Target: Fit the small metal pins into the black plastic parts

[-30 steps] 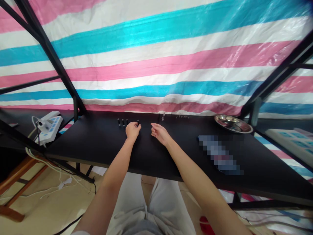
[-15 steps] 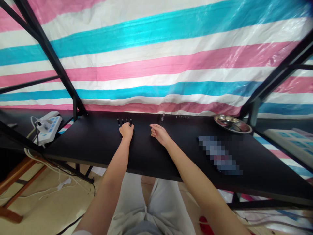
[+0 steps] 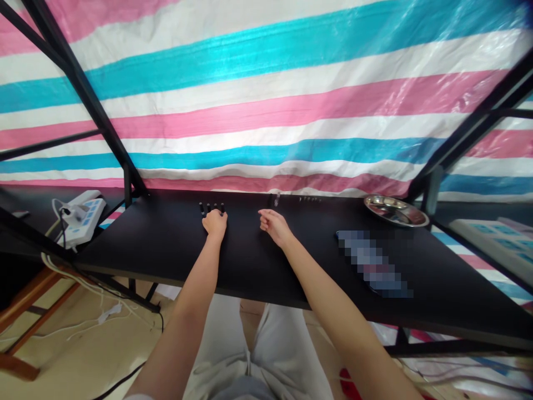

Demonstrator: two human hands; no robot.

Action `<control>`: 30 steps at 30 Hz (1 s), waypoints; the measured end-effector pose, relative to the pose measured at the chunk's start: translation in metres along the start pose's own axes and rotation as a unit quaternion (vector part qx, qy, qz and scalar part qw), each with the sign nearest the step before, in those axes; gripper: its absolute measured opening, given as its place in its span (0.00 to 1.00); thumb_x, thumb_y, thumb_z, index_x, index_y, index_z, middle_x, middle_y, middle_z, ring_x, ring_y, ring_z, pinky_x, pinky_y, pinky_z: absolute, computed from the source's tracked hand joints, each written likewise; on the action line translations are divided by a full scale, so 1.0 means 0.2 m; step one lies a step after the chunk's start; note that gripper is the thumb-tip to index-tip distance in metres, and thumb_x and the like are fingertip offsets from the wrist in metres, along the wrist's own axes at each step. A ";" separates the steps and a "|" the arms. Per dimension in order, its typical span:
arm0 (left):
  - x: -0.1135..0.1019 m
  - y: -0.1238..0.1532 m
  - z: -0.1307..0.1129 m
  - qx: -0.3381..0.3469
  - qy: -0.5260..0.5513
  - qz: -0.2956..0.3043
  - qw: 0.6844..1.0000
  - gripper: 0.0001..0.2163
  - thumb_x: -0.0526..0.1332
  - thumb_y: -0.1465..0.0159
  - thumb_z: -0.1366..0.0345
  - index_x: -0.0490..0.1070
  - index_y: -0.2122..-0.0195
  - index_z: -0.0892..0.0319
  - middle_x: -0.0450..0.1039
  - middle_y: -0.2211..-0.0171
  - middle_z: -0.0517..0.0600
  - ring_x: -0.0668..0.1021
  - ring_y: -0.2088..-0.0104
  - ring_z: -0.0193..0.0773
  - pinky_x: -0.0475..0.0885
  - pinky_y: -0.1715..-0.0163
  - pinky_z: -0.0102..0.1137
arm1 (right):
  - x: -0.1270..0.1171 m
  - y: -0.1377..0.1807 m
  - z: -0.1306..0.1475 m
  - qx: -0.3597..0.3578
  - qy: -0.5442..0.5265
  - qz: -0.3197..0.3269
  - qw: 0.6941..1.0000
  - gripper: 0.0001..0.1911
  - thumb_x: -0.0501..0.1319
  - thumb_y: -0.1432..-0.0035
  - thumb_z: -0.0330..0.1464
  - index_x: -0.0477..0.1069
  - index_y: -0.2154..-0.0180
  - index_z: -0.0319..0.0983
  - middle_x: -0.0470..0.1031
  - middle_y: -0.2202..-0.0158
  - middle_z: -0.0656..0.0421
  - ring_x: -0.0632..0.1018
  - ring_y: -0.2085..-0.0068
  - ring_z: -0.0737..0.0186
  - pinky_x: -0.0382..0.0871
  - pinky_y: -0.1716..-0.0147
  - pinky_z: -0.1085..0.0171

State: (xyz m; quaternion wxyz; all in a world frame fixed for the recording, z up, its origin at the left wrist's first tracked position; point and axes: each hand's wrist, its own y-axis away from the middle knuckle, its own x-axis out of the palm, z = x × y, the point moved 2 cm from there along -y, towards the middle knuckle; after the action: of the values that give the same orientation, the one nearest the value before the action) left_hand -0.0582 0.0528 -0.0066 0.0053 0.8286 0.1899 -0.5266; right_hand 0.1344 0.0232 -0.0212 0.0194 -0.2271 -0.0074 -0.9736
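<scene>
My left hand (image 3: 215, 224) rests on the black table (image 3: 175, 244) with its fingers curled. Its knuckles sit right below a short row of small black upright pieces (image 3: 212, 208) and touch or nearly touch the right-hand ones. Whether the fingers still pinch one of them is hidden. My right hand (image 3: 272, 223) hovers a hand's width to the right in a loose fist, and nothing shows in it. A tiny clear item (image 3: 277, 199) stands just beyond the right hand, near the table's back edge.
A line of tiny dark bits (image 3: 310, 198) lies along the back edge. A metal dish (image 3: 395, 210) sits at the back right, with a blurred flat object (image 3: 375, 264) in front of it. A white power strip (image 3: 81, 214) with cables lies at the left. Black frame bars rise on both sides.
My left hand carried a small black piece leftward and joined it to the row, which grew from three to four. It has since stayed there. My right hand shifted slightly right.
</scene>
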 end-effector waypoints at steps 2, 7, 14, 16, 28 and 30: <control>-0.01 0.01 0.00 0.005 0.003 0.001 1.000 0.13 0.56 0.42 0.57 0.76 0.66 0.58 0.76 0.66 0.56 0.76 0.63 0.45 0.66 0.62 0.35 | -0.04 -0.01 0.01 -0.034 0.048 -0.050 0.997 0.11 0.65 0.58 0.37 0.66 0.74 0.39 0.58 0.83 0.66 0.58 0.81 0.72 0.52 0.81 0.67; 0.00 0.10 -0.11 0.121 0.003 0.007 0.993 0.14 0.52 0.40 0.56 0.75 0.69 0.56 0.75 0.72 0.53 0.76 0.67 0.42 0.65 0.65 0.32 | -0.14 -0.02 0.06 -0.149 0.414 -0.203 0.875 0.06 0.56 0.49 0.33 0.69 0.69 0.38 0.71 0.70 0.55 0.70 0.66 0.60 0.62 0.62 0.58; 0.11 0.24 -0.40 0.365 0.004 0.046 0.930 0.20 0.51 0.40 0.69 0.62 0.45 0.59 0.71 0.56 0.55 0.71 0.58 0.41 0.64 0.59 0.33 | -0.19 -0.03 0.03 -0.082 0.684 -0.197 0.697 0.24 0.49 0.42 0.34 0.58 0.44 0.37 0.51 0.38 0.49 0.50 0.38 0.50 0.42 0.45 0.41; 0.14 0.23 -0.46 0.377 -0.020 0.058 0.924 0.25 0.49 0.40 0.72 0.54 0.40 0.59 0.67 0.51 0.56 0.69 0.55 0.43 0.63 0.58 0.35 | -0.20 -0.04 0.03 -0.057 0.698 -0.180 0.691 0.26 0.48 0.41 0.36 0.55 0.42 0.37 0.48 0.37 0.50 0.47 0.37 0.50 0.40 0.45 0.39; 0.27 0.08 -0.65 0.381 -0.085 0.086 0.917 0.26 0.54 0.42 0.71 0.54 0.41 0.58 0.61 0.47 0.58 0.65 0.50 0.49 0.61 0.55 0.42 | -0.20 -0.06 0.04 -0.041 0.706 -0.162 0.688 0.26 0.47 0.41 0.36 0.54 0.41 0.37 0.49 0.37 0.48 0.46 0.37 0.49 0.38 0.45 0.37; 0.28 0.07 -0.66 0.389 -0.092 0.068 0.914 0.21 0.53 0.41 0.70 0.59 0.44 0.60 0.63 0.49 0.59 0.66 0.51 0.48 0.62 0.55 0.41 | -0.20 -0.06 0.04 -0.038 0.707 -0.161 0.688 0.26 0.47 0.41 0.36 0.54 0.41 0.37 0.48 0.37 0.49 0.46 0.37 0.50 0.38 0.45 0.37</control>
State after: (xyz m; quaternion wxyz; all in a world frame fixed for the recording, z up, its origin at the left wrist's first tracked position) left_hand 0.0814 0.0838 0.0009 -0.2642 0.7237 -0.0884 -0.6314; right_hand 0.1724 0.0368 -0.0315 -0.1464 0.5323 0.0089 -0.8337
